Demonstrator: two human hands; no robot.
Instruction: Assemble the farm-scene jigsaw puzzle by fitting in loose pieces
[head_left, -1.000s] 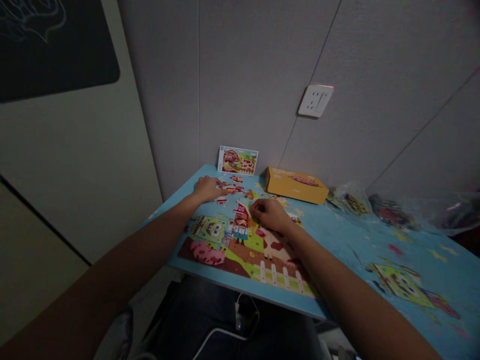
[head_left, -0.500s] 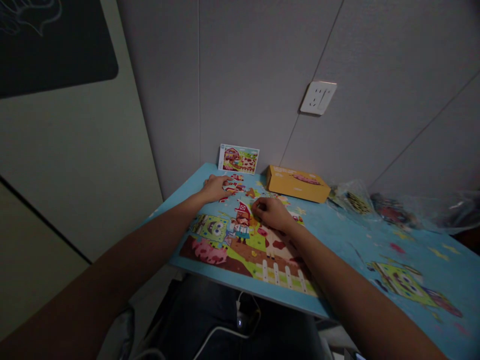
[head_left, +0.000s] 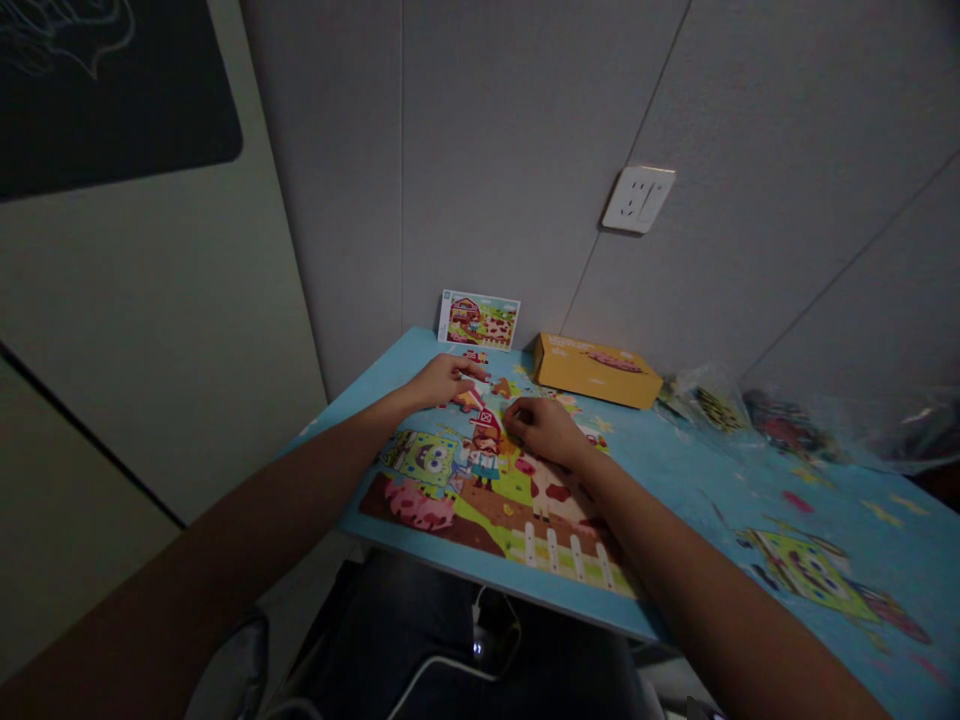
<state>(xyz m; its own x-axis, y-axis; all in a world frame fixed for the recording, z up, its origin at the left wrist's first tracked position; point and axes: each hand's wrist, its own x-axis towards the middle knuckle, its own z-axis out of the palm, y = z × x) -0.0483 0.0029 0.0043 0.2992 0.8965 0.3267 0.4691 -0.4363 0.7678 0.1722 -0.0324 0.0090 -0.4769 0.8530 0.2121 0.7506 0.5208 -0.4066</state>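
A partly built farm jigsaw (head_left: 495,500) lies at the near edge of the blue cartoon-printed table (head_left: 675,470). My left hand (head_left: 442,382) rests just beyond its upper left part, fingers curled on a loose red piece (head_left: 468,399). Close to the right of it, my right hand (head_left: 544,428) lies knuckles-up on the jigsaw's upper middle, fingers bent down against the pieces; what they hold, if anything, is hidden. More loose pieces (head_left: 487,378) lie between my hands and the wall.
A picture card (head_left: 478,320) of the finished jigsaw leans on the grey wall. An orange box (head_left: 596,370) lies beside it. Clear plastic bags (head_left: 787,415) sit at the right along the wall. A wall socket (head_left: 637,199) is above. A white cable (head_left: 450,670) hangs under the table.
My left hand has moved right and nearer, from the loose pieces at the far left toward my right hand, bringing a red piece. My right hand has barely moved.
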